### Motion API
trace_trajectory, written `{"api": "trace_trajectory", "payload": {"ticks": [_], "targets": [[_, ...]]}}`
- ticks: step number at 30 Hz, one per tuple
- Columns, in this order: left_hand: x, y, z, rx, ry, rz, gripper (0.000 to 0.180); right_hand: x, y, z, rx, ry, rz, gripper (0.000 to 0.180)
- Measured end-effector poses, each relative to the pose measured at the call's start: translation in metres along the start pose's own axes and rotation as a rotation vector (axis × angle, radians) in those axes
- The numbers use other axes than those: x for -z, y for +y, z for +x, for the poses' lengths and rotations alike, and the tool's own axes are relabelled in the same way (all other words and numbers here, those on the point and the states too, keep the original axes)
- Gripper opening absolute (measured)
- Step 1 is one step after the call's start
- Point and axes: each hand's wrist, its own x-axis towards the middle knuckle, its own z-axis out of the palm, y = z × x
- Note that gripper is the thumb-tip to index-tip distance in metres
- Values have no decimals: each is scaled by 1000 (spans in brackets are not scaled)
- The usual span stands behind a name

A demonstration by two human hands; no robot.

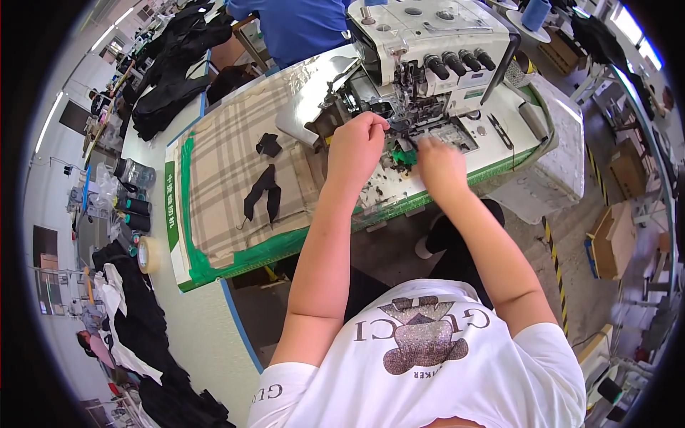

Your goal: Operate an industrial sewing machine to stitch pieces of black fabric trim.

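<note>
Two black scraps (268,178) lie on plaid cloth (221,157), left of the sewing machine (428,28) beyond both hands; a green scrap (404,155) sits between left hand (357,148), fingertips together, and right hand (442,170), fingers too blurred to tell.

The 1 view comes from the left of 2 fisheye cameras worn on the person's head. It looks steeply down and forward: the white shirt (421,385) fills the lower middle, nearest the lens; the left hand (357,146) and right hand (441,167) lie farther out, and the sewing machine (432,44) stands just beyond. Its wide sweep bends straight edges and takes in ceiling lights (113,28) at upper left.
</note>
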Motion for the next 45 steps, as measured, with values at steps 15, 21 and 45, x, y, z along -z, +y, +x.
{"api": "trace_trajectory", "payload": {"ticks": [15, 21, 45], "targets": [[0, -10, 1, -28, 48, -14, 15, -28, 14, -78, 46, 270, 263, 4], [-5, -8, 3, -43, 30, -3, 15, -28, -29, -86, 351, 208, 305, 13], [-7, 0, 0, -44, 25, 21, 17, -29, -1, -84, 10, 106, 298, 11]]}}
